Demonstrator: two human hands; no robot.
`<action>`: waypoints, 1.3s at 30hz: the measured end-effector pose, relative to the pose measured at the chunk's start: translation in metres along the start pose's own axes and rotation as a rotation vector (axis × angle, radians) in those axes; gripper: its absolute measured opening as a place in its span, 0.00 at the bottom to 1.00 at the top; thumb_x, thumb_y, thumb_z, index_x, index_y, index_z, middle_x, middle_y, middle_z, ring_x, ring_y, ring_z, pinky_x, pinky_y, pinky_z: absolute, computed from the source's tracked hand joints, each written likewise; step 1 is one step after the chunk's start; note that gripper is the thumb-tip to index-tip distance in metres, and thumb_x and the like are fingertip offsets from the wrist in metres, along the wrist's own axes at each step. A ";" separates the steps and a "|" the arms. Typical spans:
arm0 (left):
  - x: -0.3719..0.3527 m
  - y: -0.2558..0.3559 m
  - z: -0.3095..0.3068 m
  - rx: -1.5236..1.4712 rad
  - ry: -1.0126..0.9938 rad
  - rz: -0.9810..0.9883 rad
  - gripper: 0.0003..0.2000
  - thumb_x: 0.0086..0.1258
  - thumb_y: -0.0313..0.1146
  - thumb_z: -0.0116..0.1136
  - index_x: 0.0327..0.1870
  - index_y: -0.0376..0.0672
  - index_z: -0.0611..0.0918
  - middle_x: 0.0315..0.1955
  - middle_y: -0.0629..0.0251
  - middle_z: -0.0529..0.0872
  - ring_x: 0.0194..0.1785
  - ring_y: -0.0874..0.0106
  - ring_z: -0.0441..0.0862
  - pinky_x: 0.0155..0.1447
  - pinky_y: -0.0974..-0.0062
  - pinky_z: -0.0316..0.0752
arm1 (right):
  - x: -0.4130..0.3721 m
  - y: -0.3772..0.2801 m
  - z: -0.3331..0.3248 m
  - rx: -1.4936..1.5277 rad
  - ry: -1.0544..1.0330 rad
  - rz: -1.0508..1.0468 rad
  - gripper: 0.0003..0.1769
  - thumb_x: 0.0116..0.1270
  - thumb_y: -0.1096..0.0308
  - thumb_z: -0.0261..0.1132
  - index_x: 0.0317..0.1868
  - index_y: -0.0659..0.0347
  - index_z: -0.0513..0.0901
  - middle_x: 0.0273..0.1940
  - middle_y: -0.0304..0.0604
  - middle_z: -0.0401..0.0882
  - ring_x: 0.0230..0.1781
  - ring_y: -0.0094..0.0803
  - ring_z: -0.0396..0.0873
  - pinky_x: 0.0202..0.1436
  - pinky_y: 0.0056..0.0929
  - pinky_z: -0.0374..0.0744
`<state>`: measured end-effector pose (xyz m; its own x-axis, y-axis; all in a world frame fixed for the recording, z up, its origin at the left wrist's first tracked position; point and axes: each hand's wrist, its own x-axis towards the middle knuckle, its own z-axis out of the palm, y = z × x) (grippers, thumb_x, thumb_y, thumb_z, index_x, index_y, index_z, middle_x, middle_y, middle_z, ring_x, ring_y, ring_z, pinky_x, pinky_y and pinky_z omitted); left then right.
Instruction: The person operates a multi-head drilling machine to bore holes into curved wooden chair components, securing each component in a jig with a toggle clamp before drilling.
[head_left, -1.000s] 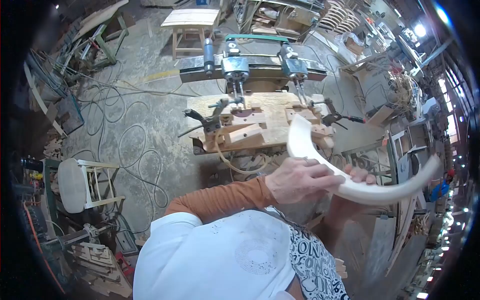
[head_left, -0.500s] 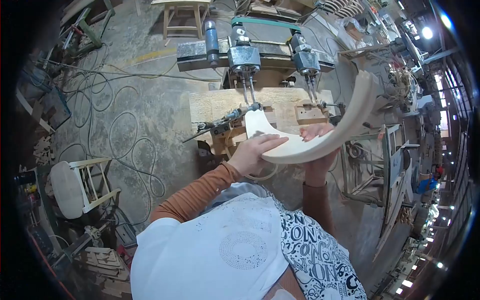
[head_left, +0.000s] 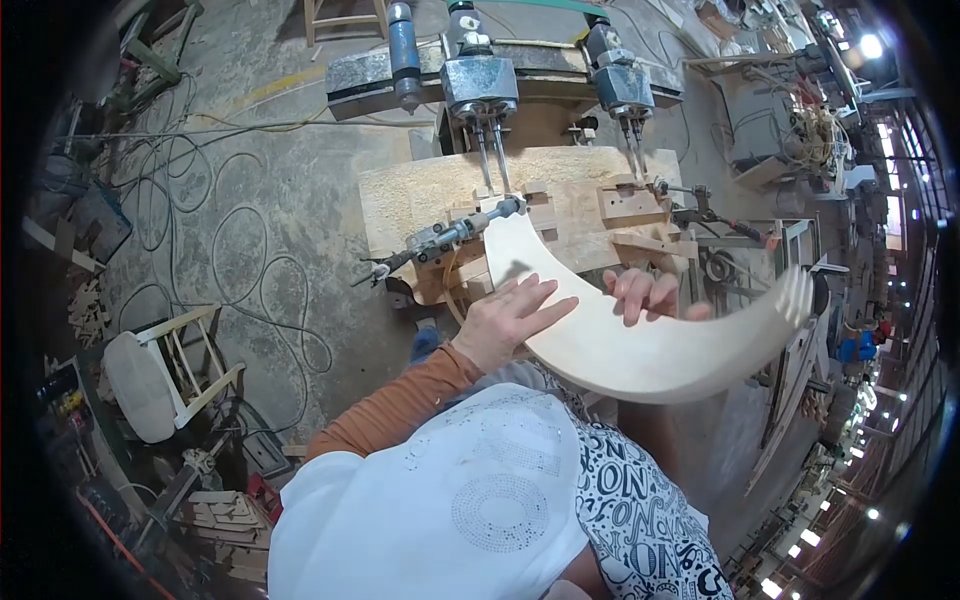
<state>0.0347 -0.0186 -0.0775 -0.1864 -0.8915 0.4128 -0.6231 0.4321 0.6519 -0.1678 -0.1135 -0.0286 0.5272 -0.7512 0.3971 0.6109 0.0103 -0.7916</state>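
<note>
A large curved piece of pale wood (head_left: pixel 640 350) lies in front of me, its left end at the clamp (head_left: pixel 465 228) on the wooden worktable (head_left: pixel 400 200). My left hand (head_left: pixel 510 320) rests on its upper face near that end, fingers spread. My right hand (head_left: pixel 650 295) grips the inner edge from below, with its fingertips over the top and the palm hidden. The free end points out to the right. Twin drill bits (head_left: pixel 490 155) stand just beyond the clamped end.
Two drill heads (head_left: pixel 480 85) hang from a metal beam behind the table. A second clamp (head_left: pixel 700 200) and wooden blocks (head_left: pixel 635 203) sit at the right. A chair frame (head_left: pixel 170 375) and looping cables lie on the floor at left.
The free end of the curved wood has swung right and down, and the piece now lies flatter. My right hand has shifted its hold. The view has moved closer to the table.
</note>
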 end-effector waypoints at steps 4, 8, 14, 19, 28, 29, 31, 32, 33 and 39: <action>-0.009 -0.008 -0.007 0.085 -0.053 0.026 0.25 0.61 0.36 0.58 0.64 0.56 0.79 0.58 0.63 0.81 0.58 0.60 0.82 0.48 0.70 0.83 | 0.025 -0.005 0.008 -0.249 0.440 0.462 0.21 0.78 0.51 0.51 0.55 0.60 0.73 0.48 0.45 0.79 0.56 0.34 0.73 0.64 0.38 0.69; -0.010 -0.010 -0.017 0.061 -0.076 -0.001 0.24 0.63 0.33 0.54 0.64 0.54 0.79 0.57 0.61 0.82 0.57 0.60 0.83 0.45 0.71 0.83 | 0.045 0.010 -0.015 -0.411 0.389 1.028 0.26 0.77 0.58 0.56 0.70 0.59 0.67 0.55 0.41 0.80 0.56 0.26 0.77 0.51 0.26 0.77; -0.003 -0.023 -0.052 -0.099 -0.146 0.046 0.22 0.59 0.31 0.62 0.58 0.47 0.82 0.50 0.61 0.83 0.49 0.64 0.85 0.43 0.74 0.82 | 0.056 0.050 -0.018 -0.309 0.073 1.445 0.36 0.69 0.73 0.63 0.76 0.60 0.60 0.59 0.42 0.78 0.52 0.23 0.78 0.53 0.26 0.79; -0.032 -0.048 -0.145 -0.392 0.061 -0.058 0.18 0.53 0.29 0.71 0.48 0.43 0.87 0.35 0.68 0.85 0.45 0.68 0.83 0.49 0.70 0.79 | 0.055 0.055 -0.012 -0.353 0.146 1.388 0.37 0.68 0.76 0.62 0.76 0.61 0.59 0.60 0.43 0.77 0.54 0.24 0.77 0.56 0.25 0.77; -0.051 -0.074 -0.148 0.014 0.166 -0.270 0.11 0.55 0.21 0.70 0.39 0.43 0.86 0.35 0.66 0.86 0.39 0.64 0.83 0.42 0.69 0.78 | 0.053 0.056 -0.008 -0.367 0.229 1.374 0.37 0.67 0.78 0.61 0.76 0.62 0.59 0.61 0.43 0.76 0.56 0.24 0.76 0.59 0.24 0.75; -0.059 -0.078 -0.146 0.003 0.189 -0.311 0.11 0.55 0.20 0.69 0.38 0.42 0.86 0.35 0.65 0.86 0.38 0.63 0.84 0.41 0.68 0.79 | 0.052 0.057 -0.010 -0.375 0.206 1.336 0.37 0.67 0.79 0.61 0.76 0.63 0.58 0.61 0.43 0.76 0.56 0.24 0.76 0.59 0.24 0.75; -0.062 -0.084 -0.146 0.018 0.160 -0.320 0.09 0.56 0.18 0.67 0.37 0.40 0.86 0.35 0.63 0.86 0.37 0.61 0.84 0.40 0.70 0.79 | 0.053 0.057 -0.006 -0.386 0.253 1.340 0.37 0.67 0.79 0.60 0.76 0.65 0.58 0.62 0.43 0.75 0.56 0.24 0.76 0.60 0.25 0.74; -0.057 -0.085 -0.146 -0.016 0.128 -0.410 0.09 0.57 0.18 0.66 0.38 0.40 0.86 0.35 0.62 0.85 0.37 0.61 0.84 0.41 0.71 0.79 | 0.053 0.058 -0.006 -0.350 0.268 1.344 0.37 0.67 0.79 0.60 0.76 0.65 0.58 0.62 0.44 0.75 0.57 0.24 0.75 0.60 0.24 0.74; -0.052 -0.088 -0.146 -0.051 0.099 -0.500 0.09 0.58 0.17 0.65 0.39 0.39 0.86 0.35 0.61 0.85 0.37 0.61 0.84 0.43 0.72 0.79 | 0.054 0.058 -0.006 -0.318 0.282 1.347 0.37 0.68 0.79 0.60 0.76 0.65 0.57 0.62 0.44 0.75 0.57 0.24 0.75 0.60 0.24 0.74; -0.039 -0.127 -0.127 -0.203 -0.292 -0.648 0.28 0.66 0.37 0.60 0.68 0.41 0.71 0.43 0.50 0.83 0.51 0.50 0.79 0.60 0.59 0.71 | 0.057 0.058 -0.003 -0.260 0.323 1.348 0.38 0.69 0.80 0.58 0.77 0.64 0.54 0.66 0.44 0.72 0.62 0.26 0.73 0.65 0.25 0.70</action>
<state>0.2180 -0.0219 -0.0955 -0.0406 -0.9640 -0.2630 -0.5297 -0.2024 0.8237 -0.1037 -0.1575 -0.0533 0.4330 -0.3789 -0.8179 -0.3905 0.7390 -0.5490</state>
